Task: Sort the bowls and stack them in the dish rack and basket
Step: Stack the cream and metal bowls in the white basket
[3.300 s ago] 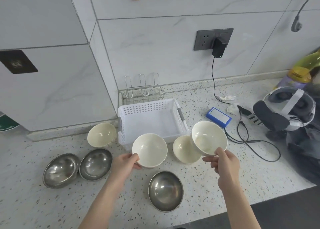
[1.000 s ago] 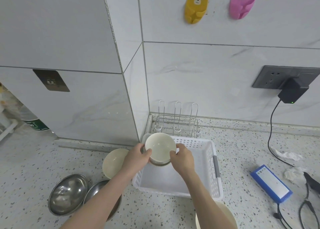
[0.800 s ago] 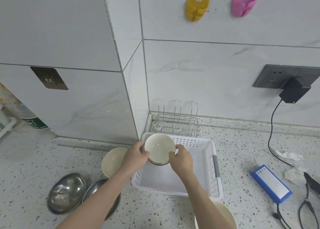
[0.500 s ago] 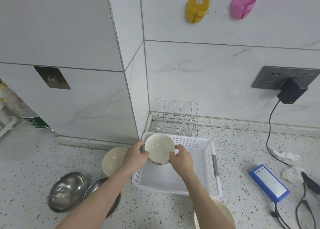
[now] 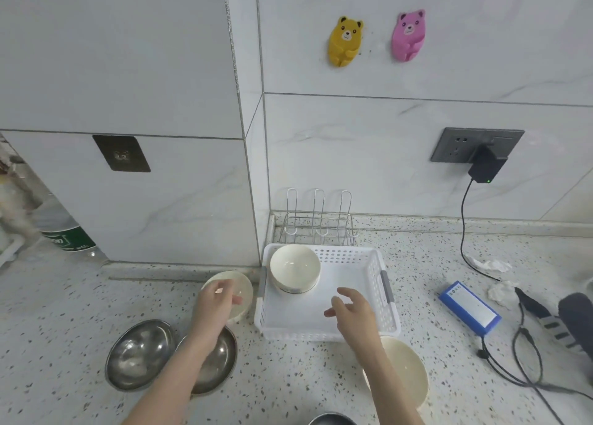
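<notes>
White bowls (image 5: 294, 269) stacked in basket (image 5: 378, 283) far-left corner; L hand (image 5: 214, 305) & R hand (image 5: 351, 310) empty, fingers apart.

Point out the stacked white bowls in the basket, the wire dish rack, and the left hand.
stacked white bowls (image 5: 294, 268), head view, inside of top bowl
wire dish rack (image 5: 318, 222), head view, middle prong
left hand (image 5: 214, 305), head view, back of hand

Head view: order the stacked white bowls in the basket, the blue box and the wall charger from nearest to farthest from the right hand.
From the right hand:
1. Stacked white bowls, in the basket's back-left corner.
2. Blue box, on the counter to the right.
3. Wall charger, up at the socket.
</notes>
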